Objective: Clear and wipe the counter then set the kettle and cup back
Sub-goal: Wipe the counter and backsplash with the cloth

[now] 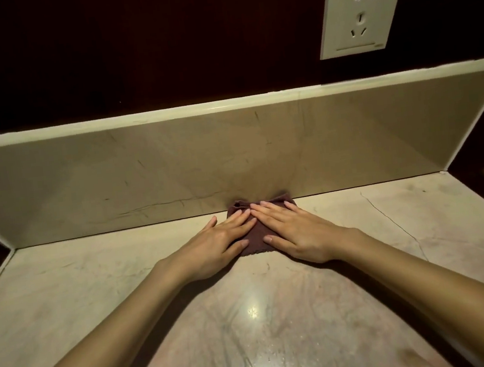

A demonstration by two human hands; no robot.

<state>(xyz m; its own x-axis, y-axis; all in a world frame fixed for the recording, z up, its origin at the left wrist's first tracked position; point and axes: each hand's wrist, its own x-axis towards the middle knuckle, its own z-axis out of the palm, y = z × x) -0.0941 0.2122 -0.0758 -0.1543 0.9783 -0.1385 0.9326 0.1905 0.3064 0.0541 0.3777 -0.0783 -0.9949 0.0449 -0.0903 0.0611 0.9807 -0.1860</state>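
A small dark brown cloth [256, 242] lies flat on the pale marble counter [96, 290], its far edge against the backsplash. My left hand [214, 243] presses on the cloth's left part with straight fingers. My right hand [294, 231] presses on its right part the same way, and the fingertips of both hands meet over the middle. Most of the cloth is hidden under my hands. No kettle or cup is in view.
A beige stone backsplash [172, 167] rises behind the counter, with a low side ledge at the left. A white wall socket [362, 9] sits on the dark wall at the upper right. A thin crack [389, 220] runs across the counter's right side.
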